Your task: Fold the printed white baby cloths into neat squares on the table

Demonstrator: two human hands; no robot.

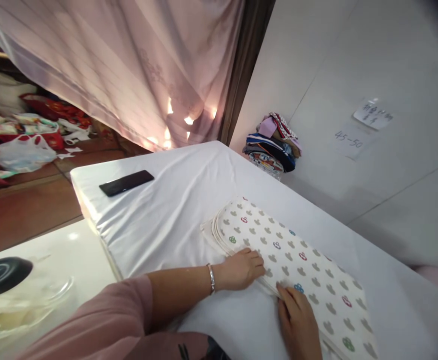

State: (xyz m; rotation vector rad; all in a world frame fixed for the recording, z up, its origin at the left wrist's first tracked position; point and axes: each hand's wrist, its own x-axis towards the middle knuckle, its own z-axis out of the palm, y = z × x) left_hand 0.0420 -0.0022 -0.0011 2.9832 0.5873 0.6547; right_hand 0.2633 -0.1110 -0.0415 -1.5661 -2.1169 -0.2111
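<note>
A folded stack of white cloth [286, 245], printed with grey mouse-head shapes and a few coloured ones, lies on the white-covered table [181, 215]. Its layers show at the rounded far-left corner. My left hand [243, 269], below a silver bracelet, has its fingers curled over the near edge of the cloth; its thumb is hidden. Just to the right, my right hand [299, 320] grips the same edge, with its fingertips on the printed top. What lies under its palm does not show.
A black phone [126, 183] lies at the table's far left. Folded clothes [271, 145] are piled against the wall [391, 100]. A pink curtain [158, 65] hangs behind the table. At lower left, a black round object [4, 276] sits on a white surface. Bags [27, 152] lie on the floor.
</note>
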